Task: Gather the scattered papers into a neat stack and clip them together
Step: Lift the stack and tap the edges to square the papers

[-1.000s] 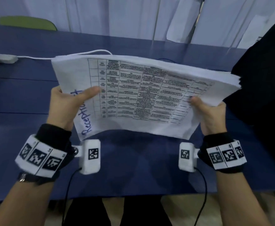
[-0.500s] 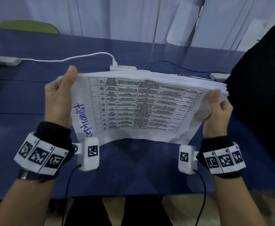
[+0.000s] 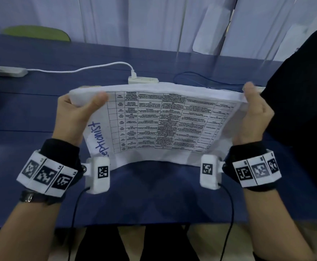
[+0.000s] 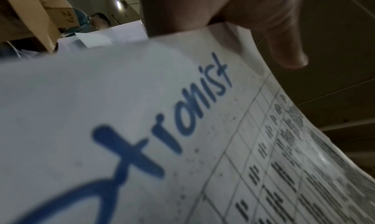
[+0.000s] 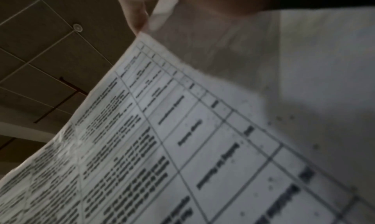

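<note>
since the earlier frame we have lowered the stack of papers (image 3: 154, 121) towards the worktop (image 3: 31, 113) and tipped it more upright, both thumbs now up at its top corners. our left hand (image 3: 75, 115) grips the left short edge and our right hand (image 3: 253, 117) the right, well apart. the stack's long axis runs left to right between them, neither hand nearer. we count one stack, two hands; no clip is in view. we judge squaring comes next.
</note>
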The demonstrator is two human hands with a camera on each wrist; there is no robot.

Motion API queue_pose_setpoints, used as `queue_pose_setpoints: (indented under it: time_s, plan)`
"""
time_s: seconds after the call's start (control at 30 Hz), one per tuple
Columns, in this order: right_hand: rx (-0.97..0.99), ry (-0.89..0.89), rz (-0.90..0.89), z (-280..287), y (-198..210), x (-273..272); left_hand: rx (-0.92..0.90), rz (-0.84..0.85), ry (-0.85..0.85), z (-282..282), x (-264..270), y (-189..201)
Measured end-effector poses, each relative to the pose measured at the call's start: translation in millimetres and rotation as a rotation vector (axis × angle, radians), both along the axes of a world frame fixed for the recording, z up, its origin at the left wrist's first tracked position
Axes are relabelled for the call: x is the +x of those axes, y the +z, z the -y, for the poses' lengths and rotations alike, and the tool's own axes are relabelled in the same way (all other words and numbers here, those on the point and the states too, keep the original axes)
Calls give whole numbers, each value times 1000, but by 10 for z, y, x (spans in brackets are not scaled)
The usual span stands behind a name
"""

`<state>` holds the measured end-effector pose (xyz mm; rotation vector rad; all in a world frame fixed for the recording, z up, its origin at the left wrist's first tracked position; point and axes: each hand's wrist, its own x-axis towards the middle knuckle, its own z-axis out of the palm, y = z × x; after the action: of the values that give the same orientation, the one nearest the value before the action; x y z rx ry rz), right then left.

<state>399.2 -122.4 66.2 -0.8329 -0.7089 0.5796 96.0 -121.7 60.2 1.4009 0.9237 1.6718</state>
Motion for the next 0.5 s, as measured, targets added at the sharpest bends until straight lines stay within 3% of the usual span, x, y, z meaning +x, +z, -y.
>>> queue_pose_setpoints:
  time_s: [0.17,0.4,0.5]
  plan:
    - [-54,51,-87,-54,-7,87,52,3,-78,-33,-70,-43]
    - [-154,-16,74,-8,-23,121,-27,-18,-80,-25,-44,-31]
    - [-33,23,111,77,-52,65,-44,-40,-28,-28,-16,-36]
